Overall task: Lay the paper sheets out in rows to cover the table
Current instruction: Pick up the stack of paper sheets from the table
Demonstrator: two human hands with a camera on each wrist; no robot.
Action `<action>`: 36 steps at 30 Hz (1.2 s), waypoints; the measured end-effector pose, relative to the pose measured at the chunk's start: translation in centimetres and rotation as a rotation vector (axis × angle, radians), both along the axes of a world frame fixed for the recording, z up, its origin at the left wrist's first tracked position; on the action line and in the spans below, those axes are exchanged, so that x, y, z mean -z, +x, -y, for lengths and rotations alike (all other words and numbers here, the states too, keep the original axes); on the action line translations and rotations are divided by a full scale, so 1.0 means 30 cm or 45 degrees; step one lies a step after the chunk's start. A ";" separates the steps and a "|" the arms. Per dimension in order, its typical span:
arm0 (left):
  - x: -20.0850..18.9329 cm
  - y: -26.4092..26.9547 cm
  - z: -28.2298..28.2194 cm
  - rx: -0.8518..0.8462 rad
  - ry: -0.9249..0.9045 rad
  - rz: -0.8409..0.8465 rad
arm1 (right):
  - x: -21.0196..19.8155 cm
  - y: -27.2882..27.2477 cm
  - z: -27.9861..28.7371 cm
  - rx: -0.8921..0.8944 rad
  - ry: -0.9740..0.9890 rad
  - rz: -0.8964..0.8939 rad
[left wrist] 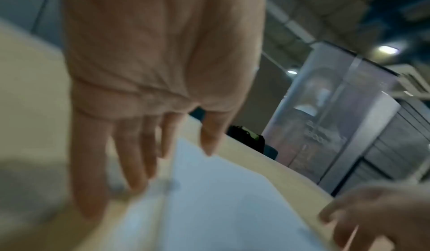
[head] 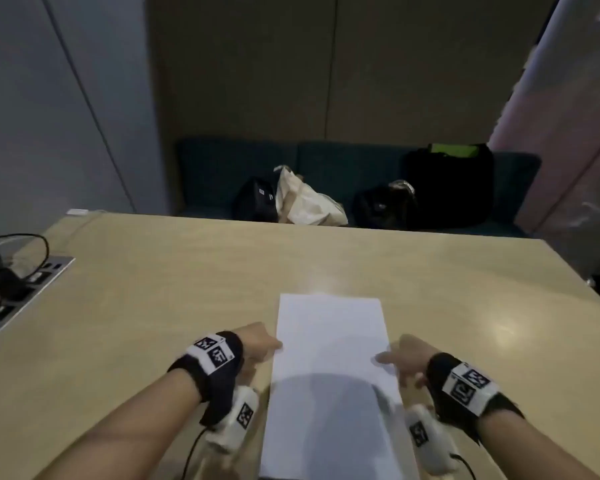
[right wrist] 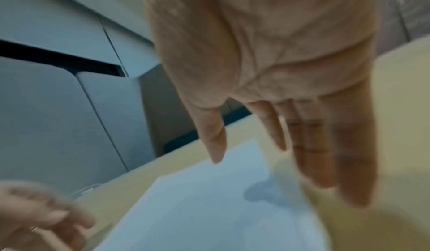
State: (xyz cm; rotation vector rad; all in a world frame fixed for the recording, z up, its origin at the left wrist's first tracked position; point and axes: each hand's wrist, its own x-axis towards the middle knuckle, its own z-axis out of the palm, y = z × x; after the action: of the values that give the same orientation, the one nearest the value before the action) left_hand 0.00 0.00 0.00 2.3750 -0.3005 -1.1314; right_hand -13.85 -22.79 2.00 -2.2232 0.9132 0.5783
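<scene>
**Head view: both hands flank one sheet on the bench**

Head view gives me the wide tan bench (head: 187,289) first, with one white paper sheet (head: 329,358) lying flat near my front edge, its long side running away from me. My two forearms reach in from below, one on each side of it. My left hand (head: 257,344) sits palm down at the sheet's left edge, its fingers (left wrist: 130,155) straight and slightly spread, holding nothing. My right hand (head: 400,358) mirrors it at the right edge, its fingers (right wrist: 309,144) straight and loosely together, the thumb out over the paper. Motion blur hides whether any fingertip touches the sheet.
</scene>
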 end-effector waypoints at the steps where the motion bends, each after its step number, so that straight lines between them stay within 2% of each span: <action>1: 0.015 -0.013 0.018 0.018 -0.004 0.028 | 0.027 0.004 -0.009 -0.066 -0.079 -0.053; 3: 0.016 -0.041 0.050 -0.017 0.006 0.072 | 0.060 0.012 -0.036 -0.179 -0.305 -0.148; 4: 0.016 -0.054 0.062 -0.018 0.017 0.062 | 0.070 0.016 -0.049 -0.141 -0.344 -0.148; 6: 0.030 -0.067 0.084 -0.020 0.046 0.093 | 0.109 0.033 -0.037 -0.092 -0.320 -0.145; 9: 0.046 -0.085 0.102 -0.033 0.156 0.180 | 0.157 0.051 -0.004 -0.037 -0.150 -0.106; 12: 0.071 -0.096 0.118 0.038 0.286 0.236 | 0.181 0.051 0.008 0.074 -0.059 -0.056; 15: 0.075 -0.096 0.128 0.039 0.346 0.239 | 0.176 0.056 -0.014 0.069 -0.083 -0.068; 17: 0.077 -0.099 0.129 -0.003 0.366 0.261 | 0.153 0.051 -0.047 0.046 -0.197 -0.098; 19: 0.071 -0.104 0.129 -0.059 0.360 0.298 | 0.140 0.042 -0.072 0.048 -0.262 -0.042; 22: 0.080 -0.108 0.122 -0.128 0.301 0.333 | 0.157 0.018 -0.082 0.168 -0.119 0.166; 26: 0.091 -0.100 0.090 -0.235 0.125 0.221 | 0.168 -0.015 -0.049 0.342 0.175 0.577; 29: 0.097 -0.097 0.074 -0.341 -0.062 0.120 | 0.133 -0.035 -0.006 0.424 0.361 0.798; 32: 0.089 -0.085 0.073 -0.469 -0.458 -0.142 | 0.064 -0.044 0.043 0.422 0.557 0.944; 34: 0.038 -0.087 0.094 -0.505 -0.724 -0.319 | 0.015 -0.042 0.068 0.375 0.598 0.968; 36: -0.030 -0.095 0.128 -0.531 -0.887 -0.362 | -0.025 -0.041 0.087 0.381 0.570 1.009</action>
State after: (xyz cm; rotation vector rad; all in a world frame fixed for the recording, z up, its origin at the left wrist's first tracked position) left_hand -2.84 -3.83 0.89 1.5511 -0.0698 -0.9443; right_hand -15.08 -25.40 2.74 -1.6357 0.5913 -0.2281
